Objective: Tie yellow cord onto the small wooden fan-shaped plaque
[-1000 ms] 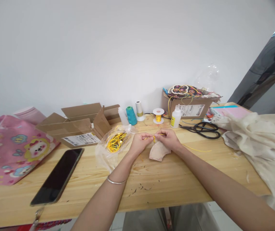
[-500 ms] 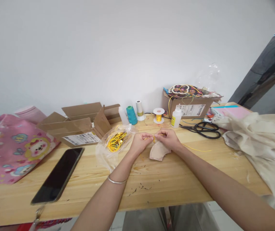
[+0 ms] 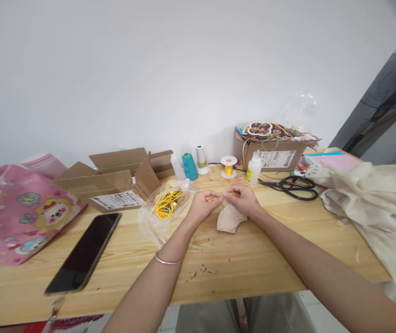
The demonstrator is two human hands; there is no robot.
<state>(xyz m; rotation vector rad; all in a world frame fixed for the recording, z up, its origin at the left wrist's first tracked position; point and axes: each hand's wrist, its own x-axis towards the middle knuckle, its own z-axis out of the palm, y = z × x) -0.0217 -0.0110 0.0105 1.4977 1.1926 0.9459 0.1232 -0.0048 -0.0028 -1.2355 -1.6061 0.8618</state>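
Above the middle of the table, my left hand (image 3: 203, 204) and my right hand (image 3: 242, 200) face each other with their fingertips almost touching. Both are closed in a pinch on a thin yellow cord (image 3: 284, 216), whose loose tail runs out to the right over the wood. A beige, fan-shaped piece of fabric (image 3: 231, 218) hangs just under my right fingers, its lower edge marked by a darker line. A short bit of yellow cord shows at its top, between the hands. Exactly how the cord is looped there is too small to tell.
Left of my hands lies a clear plastic bag (image 3: 152, 226) of yellow cord, with a phone (image 3: 83, 252) farther left. Behind stand a teal thread cone (image 3: 189, 166), a yellow spool (image 3: 229, 170) and a bottle (image 3: 254, 170). Black scissors (image 3: 293, 185) and cream cloth (image 3: 385, 203) are rightward.
The fabric piece has shifted very slightly to the right and down. My fingertips have moved a little on the cord, and both hands still pinch it.
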